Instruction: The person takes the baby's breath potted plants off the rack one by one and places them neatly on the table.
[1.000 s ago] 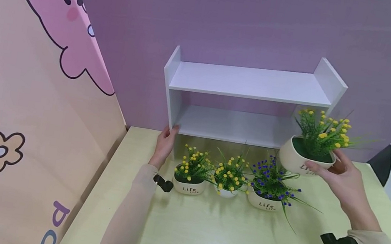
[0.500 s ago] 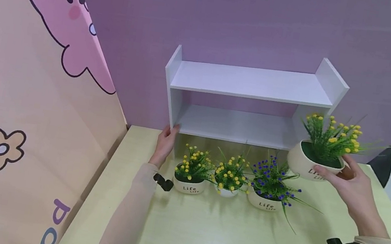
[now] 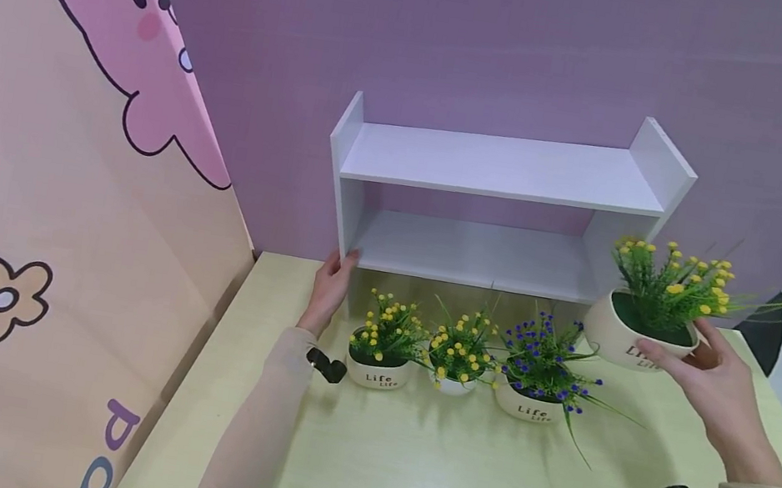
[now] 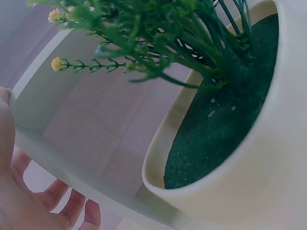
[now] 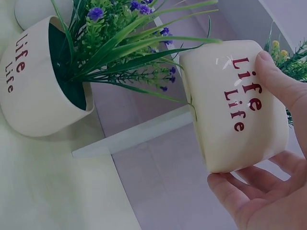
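Note:
My right hand [image 3: 717, 394] holds a potted plant with yellow flowers [image 3: 624, 334] above the table, right of the shelf. In the right wrist view the thumb lies on the side of its cream pot [image 5: 230, 115], which is marked "Life", and the fingers support its base. My left hand [image 3: 327, 293] grips the lower left side panel of a white two-tier shelf [image 3: 501, 168]. In the left wrist view the left fingers [image 4: 55, 191] curl behind that panel, beside a cream pot [image 4: 268, 163].
Before the shelf stand two plants with yellow flowers, a left one [image 3: 377, 375] and a middle one [image 3: 459, 355], and a purple-flowered plant [image 3: 529, 406]. They stand on a pale table [image 3: 401, 482]. A purple wall [image 3: 512, 43] rises behind; a patterned wall [image 3: 99, 217] borders the left.
My right hand has moved right and slightly down with the yellow-flowered plant, away from the shelf's right side. The left hand has stayed on the panel.

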A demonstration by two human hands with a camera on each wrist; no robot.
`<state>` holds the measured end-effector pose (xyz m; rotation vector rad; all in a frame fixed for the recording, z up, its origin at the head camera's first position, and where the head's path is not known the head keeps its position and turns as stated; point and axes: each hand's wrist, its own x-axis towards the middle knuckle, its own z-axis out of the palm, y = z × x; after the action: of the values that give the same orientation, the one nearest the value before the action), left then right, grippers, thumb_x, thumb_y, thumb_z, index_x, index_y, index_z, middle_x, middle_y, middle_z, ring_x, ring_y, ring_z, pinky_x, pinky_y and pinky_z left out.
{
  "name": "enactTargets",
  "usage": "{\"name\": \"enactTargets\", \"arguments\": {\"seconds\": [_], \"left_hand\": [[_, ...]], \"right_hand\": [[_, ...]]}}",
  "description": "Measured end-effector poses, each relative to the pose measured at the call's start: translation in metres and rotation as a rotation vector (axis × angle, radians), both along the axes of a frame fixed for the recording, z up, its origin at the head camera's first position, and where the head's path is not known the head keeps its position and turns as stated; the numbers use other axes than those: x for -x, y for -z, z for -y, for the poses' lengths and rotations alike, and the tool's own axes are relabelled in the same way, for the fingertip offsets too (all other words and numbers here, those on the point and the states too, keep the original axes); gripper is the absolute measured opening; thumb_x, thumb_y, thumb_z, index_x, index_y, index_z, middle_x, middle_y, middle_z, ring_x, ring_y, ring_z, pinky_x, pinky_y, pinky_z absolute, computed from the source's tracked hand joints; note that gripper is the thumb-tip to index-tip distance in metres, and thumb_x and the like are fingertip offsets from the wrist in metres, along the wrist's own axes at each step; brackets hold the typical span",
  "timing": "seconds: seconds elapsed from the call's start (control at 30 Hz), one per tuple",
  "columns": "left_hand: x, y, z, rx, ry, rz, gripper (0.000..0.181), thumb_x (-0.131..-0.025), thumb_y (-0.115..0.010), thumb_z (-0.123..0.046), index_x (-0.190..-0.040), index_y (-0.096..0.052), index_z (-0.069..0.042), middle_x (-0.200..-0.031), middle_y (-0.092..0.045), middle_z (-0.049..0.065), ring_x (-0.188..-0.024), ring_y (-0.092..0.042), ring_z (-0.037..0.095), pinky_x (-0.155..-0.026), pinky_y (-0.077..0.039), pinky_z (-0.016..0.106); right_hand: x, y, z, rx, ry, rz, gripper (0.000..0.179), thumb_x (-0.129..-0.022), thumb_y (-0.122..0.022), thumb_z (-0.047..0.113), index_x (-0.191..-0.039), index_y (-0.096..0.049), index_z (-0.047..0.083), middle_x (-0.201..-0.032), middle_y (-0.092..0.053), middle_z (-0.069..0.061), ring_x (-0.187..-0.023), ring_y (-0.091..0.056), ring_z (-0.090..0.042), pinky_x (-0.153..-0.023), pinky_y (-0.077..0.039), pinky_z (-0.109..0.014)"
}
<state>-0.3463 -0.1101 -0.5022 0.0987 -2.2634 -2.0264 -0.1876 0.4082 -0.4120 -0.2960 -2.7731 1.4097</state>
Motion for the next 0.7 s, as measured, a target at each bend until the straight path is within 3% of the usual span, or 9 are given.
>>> {"name": "enactTargets", "arguments": {"seconds": [0.17,0.33,0.43,0.47,0.57,0.63,0.7], "left_hand": [[0.001,-0.002,0.000,-0.005,0.003,-0.008,0.066,-0.107,-0.055,-0.054,-0.162,-0.047,-0.019,-0.163,-0.049,0.020,-0.152,-0.045,0.040,-0.124,-0.036,0.062],[0.001,-0.001,0.001,-0.008,0.013,-0.004,0.066,-0.107,-0.054,-0.056,-0.163,-0.046,-0.022,-0.165,-0.048,0.017,-0.154,-0.043,0.038,-0.125,-0.035,0.061],[0.001,-0.001,0.001,-0.011,0.018,-0.009,0.066,-0.107,-0.054,-0.057,-0.163,-0.046,-0.023,-0.165,-0.048,0.015,-0.154,-0.043,0.037,-0.125,-0.035,0.061],[0.001,0.000,0.001,-0.012,0.019,-0.012,0.066,-0.107,-0.055,-0.057,-0.163,-0.046,-0.023,-0.165,-0.048,0.015,-0.154,-0.043,0.037,-0.125,-0.035,0.062],[0.000,-0.001,0.001,-0.013,0.022,-0.013,0.067,-0.107,-0.055,-0.058,-0.164,-0.045,-0.023,-0.166,-0.047,0.015,-0.155,-0.042,0.037,-0.125,-0.034,0.062],[0.000,-0.001,0.001,-0.011,0.019,-0.008,0.067,-0.107,-0.055,-0.058,-0.163,-0.045,-0.023,-0.165,-0.047,0.016,-0.154,-0.043,0.038,-0.125,-0.035,0.062],[0.000,-0.001,0.001,-0.003,0.012,-0.003,0.066,-0.107,-0.054,-0.057,-0.163,-0.046,-0.022,-0.164,-0.048,0.017,-0.153,-0.044,0.038,-0.124,-0.036,0.062]], "right_hand": [[-0.001,0.002,-0.004,-0.007,0.011,-0.004,0.098,-0.105,-0.066,0.048,-0.170,0.006,0.037,-0.171,-0.018,-0.037,-0.139,-0.043,-0.018,-0.105,-0.039,-0.064],[-0.005,0.004,-0.007,0.018,0.012,0.008,0.097,-0.106,-0.064,0.048,-0.169,0.009,0.038,-0.174,-0.009,-0.035,-0.154,-0.030,-0.035,-0.113,-0.033,-0.073],[-0.006,0.005,-0.009,0.016,0.017,0.004,0.098,-0.105,-0.065,0.047,-0.169,0.009,0.038,-0.174,-0.010,-0.035,-0.149,-0.038,-0.022,-0.113,-0.033,-0.071],[-0.007,0.006,-0.010,0.013,0.021,0.000,0.098,-0.105,-0.065,0.047,-0.169,0.008,0.038,-0.174,-0.012,-0.034,-0.144,-0.041,-0.014,-0.113,-0.036,-0.065],[-0.007,0.010,-0.013,0.008,0.023,-0.021,0.099,-0.104,-0.067,0.045,-0.170,0.005,0.037,-0.173,-0.021,-0.031,-0.125,-0.044,0.005,-0.104,-0.046,-0.032],[-0.008,0.012,-0.014,0.003,0.025,-0.024,0.099,-0.104,-0.068,0.045,-0.170,0.005,0.036,-0.171,-0.024,-0.031,-0.119,-0.042,0.010,-0.095,-0.045,-0.024],[-0.008,0.014,-0.015,0.002,0.023,-0.025,0.098,-0.104,-0.068,0.045,-0.170,0.005,0.036,-0.171,-0.025,-0.032,-0.119,-0.042,0.010,-0.095,-0.045,-0.025]]}}
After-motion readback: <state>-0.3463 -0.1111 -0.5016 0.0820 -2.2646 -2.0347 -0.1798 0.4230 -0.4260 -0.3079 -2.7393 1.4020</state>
